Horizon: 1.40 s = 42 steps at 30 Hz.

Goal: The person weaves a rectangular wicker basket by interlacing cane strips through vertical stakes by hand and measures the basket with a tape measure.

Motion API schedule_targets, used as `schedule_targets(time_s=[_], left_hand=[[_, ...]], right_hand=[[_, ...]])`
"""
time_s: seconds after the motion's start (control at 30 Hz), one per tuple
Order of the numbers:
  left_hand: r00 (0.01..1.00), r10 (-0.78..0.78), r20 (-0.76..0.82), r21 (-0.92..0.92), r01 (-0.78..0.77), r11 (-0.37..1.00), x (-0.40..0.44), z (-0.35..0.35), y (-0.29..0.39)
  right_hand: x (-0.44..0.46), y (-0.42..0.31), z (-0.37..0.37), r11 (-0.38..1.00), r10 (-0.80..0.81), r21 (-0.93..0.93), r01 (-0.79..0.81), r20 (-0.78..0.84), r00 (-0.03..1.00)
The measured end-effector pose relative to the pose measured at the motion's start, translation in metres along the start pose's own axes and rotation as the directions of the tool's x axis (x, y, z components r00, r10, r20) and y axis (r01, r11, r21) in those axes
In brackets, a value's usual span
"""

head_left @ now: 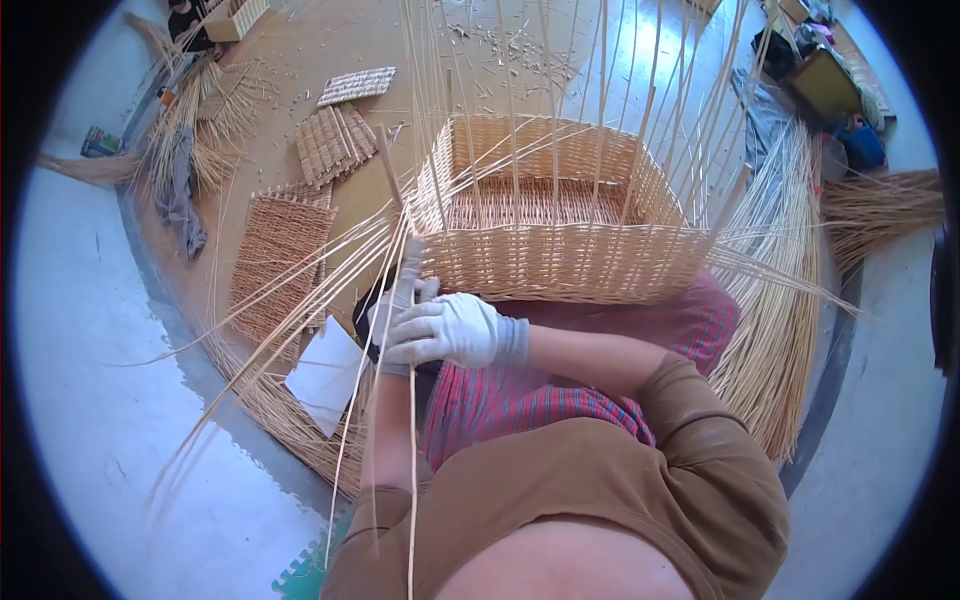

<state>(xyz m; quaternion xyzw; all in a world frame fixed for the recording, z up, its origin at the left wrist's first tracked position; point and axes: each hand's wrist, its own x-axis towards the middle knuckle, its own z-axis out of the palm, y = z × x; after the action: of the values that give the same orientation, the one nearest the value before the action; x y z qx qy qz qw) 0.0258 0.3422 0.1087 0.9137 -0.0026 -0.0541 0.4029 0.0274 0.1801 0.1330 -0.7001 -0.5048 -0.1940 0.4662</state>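
Note:
A woven wicker basket (560,262) rests tilted across my lap, its tall uprights sticking up past the rim. My left hand (400,292), in a pale glove, is at the basket's near left corner, its fingers pointing up and closed around wicker strands there. Crossing over it is my right hand (448,330) in a white glove, fingers pointing left and bent over. A long wicker strand (413,470) runs down from beneath the right hand towards my body. Loose strand ends (300,300) fan out left from the corner. The right fingertips are partly hidden.
Woven panels (280,245) lie on the floor at left, beside a white sheet (328,375). A big bundle of wicker rods (775,330) lies at right. Scraps (510,45) litter the floor ahead. Another person (187,22) is at the far upper left.

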Motion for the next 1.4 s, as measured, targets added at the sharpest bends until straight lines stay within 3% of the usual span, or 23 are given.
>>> schedule_targets(time_s=[0.03,0.13,0.2,0.23,0.27,0.3,0.37,0.43,0.5,0.53,0.6,0.63,0.67,0.7,0.77,0.83,0.9,1.0,1.1,1.13,1.17,1.3,1.4], left_hand=[[0.867,-0.497,0.044,-0.491,0.452,0.745,0.019,-0.013,0.024],[0.954,0.065,-0.293,-0.278,-0.15,0.949,0.021,0.002,-0.031],[0.936,-0.035,-0.351,-0.072,0.01,0.997,0.011,-0.003,-0.001],[0.933,0.005,-0.361,-0.019,-0.013,1.0,0.007,0.002,-0.002],[0.928,0.043,-0.371,0.034,-0.033,0.999,0.003,0.008,-0.008],[0.892,0.251,-0.376,0.094,-0.233,0.968,0.008,0.02,-0.015],[0.844,0.467,-0.262,0.251,-0.408,0.878,0.019,0.036,-0.01],[0.877,0.451,-0.168,0.329,-0.381,0.864,0.02,0.042,0.014],[0.991,0.075,0.113,0.424,-0.117,0.898,0.033,0.044,0.038],[0.992,0.081,0.095,0.418,-0.114,0.901,0.043,0.045,0.038],[0.996,0.007,0.09,0.466,-0.049,0.883,0.053,0.06,0.027],[0.998,0.06,0.007,0.514,-0.055,0.856,0.058,0.068,0.018],[0.997,0.062,0.047,0.51,-0.078,0.856,0.059,0.063,0.021],[0.993,0.108,0.05,0.507,-0.119,0.854,0.056,0.064,0.015],[0.99,0.14,0.03,0.476,-0.137,0.869,0.057,0.07,-0.001],[0.946,0.31,-0.093,0.519,-0.22,0.826,0.053,0.087,-0.019],[0.855,0.479,-0.199,0.477,-0.343,0.809,0.058,0.094,0.002],[0.728,0.664,-0.17,0.356,-0.583,0.73,0.05,0.107,0.042],[0.924,0.368,0.106,0.486,-0.371,0.791,0.049,0.121,0.064],[0.923,0.37,0.11,0.471,-0.376,0.798,0.05,0.125,0.059],[0.893,0.445,0.066,0.502,-0.415,0.759,0.053,0.129,0.053],[0.782,0.623,-0.041,0.572,-0.493,0.656,0.061,0.15,0.058],[0.629,0.764,-0.144,0.359,-0.686,0.632,0.05,0.174,0.101]], right_hand=[[0.009,0.0,-0.011,1.0,0.018,-0.004,-0.017,0.148,0.989],[0.033,0.01,-0.026,0.932,0.341,-0.176,-0.316,0.14,0.93],[0.021,0.062,-0.035,0.906,0.386,-0.025,-0.423,-0.362,0.848],[0.011,0.065,-0.063,0.832,0.553,0.321,-0.452,-0.547,0.628],[-0.017,0.08,-0.075,0.848,0.515,0.308,-0.431,-0.668,0.537],[-0.067,0.106,-0.075,0.702,0.609,0.187,-0.688,-0.659,0.442],[-0.079,0.072,-0.071,0.549,0.827,0.635,-0.543,-0.507,0.243],[-0.075,0.073,-0.066,0.568,0.809,0.594,-0.57,-0.529,0.254],[-0.054,0.08,-0.065,0.518,0.835,0.592,-0.618,-0.507,0.214],[-0.035,0.101,-0.068,0.667,0.737,0.477,-0.572,-0.533,0.416],[0.021,0.134,-0.077,0.755,0.495,-0.154,-0.637,-0.504,0.708],[0.048,0.134,-0.087,0.516,0.42,-0.637,-0.572,-0.394,0.818],[0.047,0.131,-0.093,0.512,0.427,-0.648,-0.563,-0.377,0.822],[0.046,0.129,-0.1,0.632,0.601,-0.244,-0.736,-0.446,0.664],[0.01,0.129,-0.111,0.792,0.585,0.494,-0.358,-0.448,0.676],[-0.099,0.099,-0.08,0.772,0.591,0.614,-0.163,-0.6,0.54],[-0.133,0.083,-0.086,0.696,0.698,0.527,-0.488,-0.656,0.287],[-0.1,0.072,-0.117,0.677,0.489,-0.195,-0.71,-0.601,0.632],[-0.04,0.101,-0.15,0.543,0.415,-0.591,-0.596,-0.428,0.803],[-0.041,0.105,-0.159,0.515,0.418,-0.635,-0.576,-0.401,0.815],[-0.063,0.1,-0.171,0.893,0.398,0.025,-0.449,-0.507,0.765],[-0.226,0.061,-0.152,0.623,0.738,0.468,-0.627,-0.617,0.273],[-0.181,0.06,-0.184,0.627,0.508,-0.122,-0.77,-0.685,0.522]])
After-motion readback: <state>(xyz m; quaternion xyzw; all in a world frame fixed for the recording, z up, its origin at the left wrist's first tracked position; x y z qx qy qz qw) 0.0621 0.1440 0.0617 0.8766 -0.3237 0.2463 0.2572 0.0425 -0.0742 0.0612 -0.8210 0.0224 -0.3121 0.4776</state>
